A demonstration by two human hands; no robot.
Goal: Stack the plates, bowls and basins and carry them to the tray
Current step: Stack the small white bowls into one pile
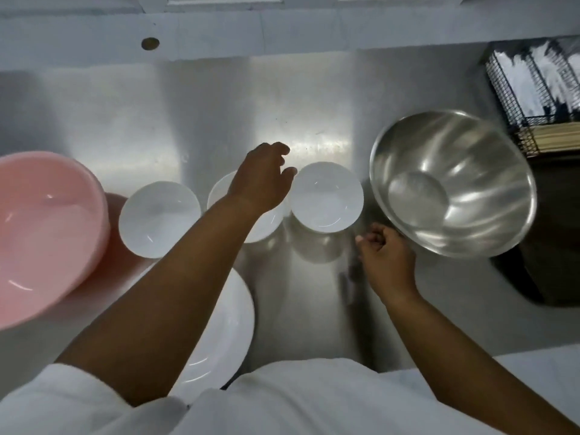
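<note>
- White cloth sleeves (94, 400) fill the bottom edge, nearest the lens, soft and matte.
- Pink plastic basin (47, 233), round and glossy, sits at the far left on the brushed steel tabletop (125, 120).
- Stacked white plates (226, 324), smooth glazed discs, lie partly under the left forearm.
- Left white bowl (160, 218) stands just beside the basin, round, glossy ceramic.
- Middle white bowl (219, 189) is mostly hidden by the left hand (260, 180), which hovers over it with fingers loosely spread, grasping nothing.
- Right white bowl (326, 197) stands just beside the middle one.
- Right hand (389, 252) is curled at the lower rim of the stainless steel basin (452, 183); whether it grips the rim cannot be told. The basin is tilted, its polished inside streaked with reflections.
- Black wire rack (533, 89) stands at the far right.
</note>
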